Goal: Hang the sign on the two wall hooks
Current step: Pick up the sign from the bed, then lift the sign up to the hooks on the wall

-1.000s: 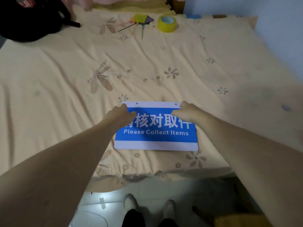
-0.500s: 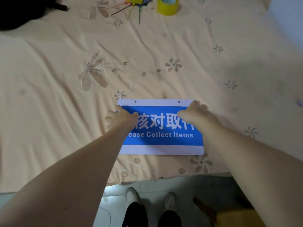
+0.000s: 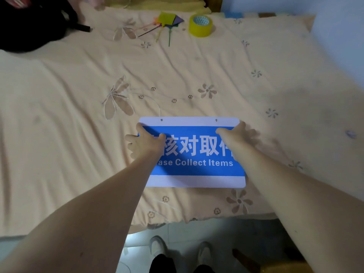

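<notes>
The left hand (image 3: 145, 142) grips the left end of the flat blue-and-white rectangular plastic sign (image 3: 194, 168), thumb on top, fingers curled beneath. The sign lies near the front edge of the peach floral bedsheet (image 3: 59, 134). The right hand (image 3: 235, 134) clasps its right end likewise.

Blue-and-white sign (image 3: 194, 154) lies flat, face up, near the bed's front edge, two small holes along top.
</notes>
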Demonstrator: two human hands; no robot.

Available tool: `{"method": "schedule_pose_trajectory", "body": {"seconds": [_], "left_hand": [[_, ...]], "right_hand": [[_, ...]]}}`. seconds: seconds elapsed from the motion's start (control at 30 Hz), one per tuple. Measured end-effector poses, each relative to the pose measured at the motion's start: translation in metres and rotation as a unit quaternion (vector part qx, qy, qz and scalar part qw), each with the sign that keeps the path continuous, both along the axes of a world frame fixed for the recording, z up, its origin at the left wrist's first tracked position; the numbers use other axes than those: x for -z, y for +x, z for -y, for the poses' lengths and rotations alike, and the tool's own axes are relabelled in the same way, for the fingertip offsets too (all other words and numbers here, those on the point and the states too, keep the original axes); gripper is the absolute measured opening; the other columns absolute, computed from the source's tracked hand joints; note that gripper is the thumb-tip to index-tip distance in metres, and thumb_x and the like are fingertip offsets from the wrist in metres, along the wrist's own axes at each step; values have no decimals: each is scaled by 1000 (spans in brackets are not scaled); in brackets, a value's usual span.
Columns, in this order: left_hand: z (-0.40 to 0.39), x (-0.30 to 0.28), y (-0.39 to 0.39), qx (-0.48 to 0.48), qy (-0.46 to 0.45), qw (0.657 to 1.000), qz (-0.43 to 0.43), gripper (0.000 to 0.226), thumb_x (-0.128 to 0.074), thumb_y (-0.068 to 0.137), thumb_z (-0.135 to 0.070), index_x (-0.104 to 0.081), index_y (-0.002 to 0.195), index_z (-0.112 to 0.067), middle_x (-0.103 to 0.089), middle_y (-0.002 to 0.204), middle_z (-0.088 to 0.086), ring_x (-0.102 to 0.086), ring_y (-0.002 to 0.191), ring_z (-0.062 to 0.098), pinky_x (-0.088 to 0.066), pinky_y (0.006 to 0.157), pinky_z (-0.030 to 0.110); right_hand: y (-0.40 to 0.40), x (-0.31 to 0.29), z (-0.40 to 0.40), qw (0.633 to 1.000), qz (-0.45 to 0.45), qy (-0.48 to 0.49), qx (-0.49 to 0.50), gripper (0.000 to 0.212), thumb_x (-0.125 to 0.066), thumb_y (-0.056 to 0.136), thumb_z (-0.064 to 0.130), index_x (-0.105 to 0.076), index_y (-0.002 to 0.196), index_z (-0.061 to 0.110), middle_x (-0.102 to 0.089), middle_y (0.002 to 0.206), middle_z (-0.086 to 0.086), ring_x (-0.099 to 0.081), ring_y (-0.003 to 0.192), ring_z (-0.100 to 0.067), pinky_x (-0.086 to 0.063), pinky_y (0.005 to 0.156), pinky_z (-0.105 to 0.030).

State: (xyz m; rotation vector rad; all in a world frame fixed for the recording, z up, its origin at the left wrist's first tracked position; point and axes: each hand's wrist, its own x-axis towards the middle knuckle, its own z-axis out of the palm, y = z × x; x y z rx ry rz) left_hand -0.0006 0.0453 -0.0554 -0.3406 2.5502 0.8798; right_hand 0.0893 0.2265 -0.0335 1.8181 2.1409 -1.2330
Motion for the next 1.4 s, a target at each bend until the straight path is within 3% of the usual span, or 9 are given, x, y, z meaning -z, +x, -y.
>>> {"method": "schedule_pose_trajectory", "body": {"seconds": [0.1,0.2,0.3,0.47,0.6,0.77,0.9,1.07,1.4], "left_hand": [[1,-18,1,-2,8,1000,-22,62,-60,81,-46,-35,134,-25,-38,127,15,-48,114,35,-46,96,47],[1,-36,1,-1,17,998,-53,68,-63,83,-44,-32,140,-22,-34,130,16,-43,119,37,-42,96,44],[1,-60,1,8,26,996,-79,73,-63,84,-43,-25,143,-23,-33,131,17,-40,120,37,-41,96,45],[2,-112,-5,8,38,990,-138,65,-62,81,-47,-35,134,-21,-32,133,16,-42,120,36,-43,94,44],[5,-164,-7,4,44,983,-179,63,-60,79,-50,-38,130,-20,-37,124,14,-45,113,36,-43,90,44],[11,-253,-11,-7,109,956,-273,61,-59,77,-51,-38,123,-18,-47,122,16,-46,112,37,-44,88,45],[16,-332,-10,-20,141,925,-352,73,-61,80,-52,-34,139,-18,-37,129,17,-40,120,38,-36,99,46],[22,-409,-11,-28,175,879,-443,74,-60,79,-54,-34,139,-19,-38,128,16,-40,119,38,-37,98,46],[27,-471,-5,-31,187,844,-502,78,-61,78,-53,-33,141,-18,-38,128,17,-41,118,37,-39,100,48]], "right_hand": [[-2,-15,1,999,-44,-5,22,56,-58,86,33,-36,134,17,-28,137,-9,-50,83,-22,-42,58,-31],[-3,-36,5,997,-66,28,27,54,-56,85,33,-36,133,18,-28,137,-10,-47,113,-32,-49,77,-41],[-3,-62,11,995,-85,36,29,55,-56,83,34,-35,131,21,-31,134,-10,-42,117,-32,-45,97,-52],[-2,-119,14,990,-124,61,33,56,-55,83,33,-34,134,21,-33,133,-9,-40,119,-32,-42,100,-54],[-4,-174,20,980,-168,96,41,59,-58,85,38,-34,136,20,-34,137,-10,-40,123,-32,-43,100,-52],[-6,-268,32,947,-264,177,39,56,-59,83,34,-36,132,17,-37,134,-13,-42,119,-33,-44,98,-52],[-3,-343,43,910,-330,248,33,60,-60,82,34,-35,132,15,-37,132,-15,-41,118,-37,-39,101,-53],[0,-418,54,863,-401,304,46,62,-60,83,34,-34,136,14,-37,133,-15,-42,116,-37,-35,95,-48],[8,-473,61,825,-442,344,73,65,-61,83,36,-33,137,15,-37,133,-14,-42,116,-34,-37,94,-49]]}}
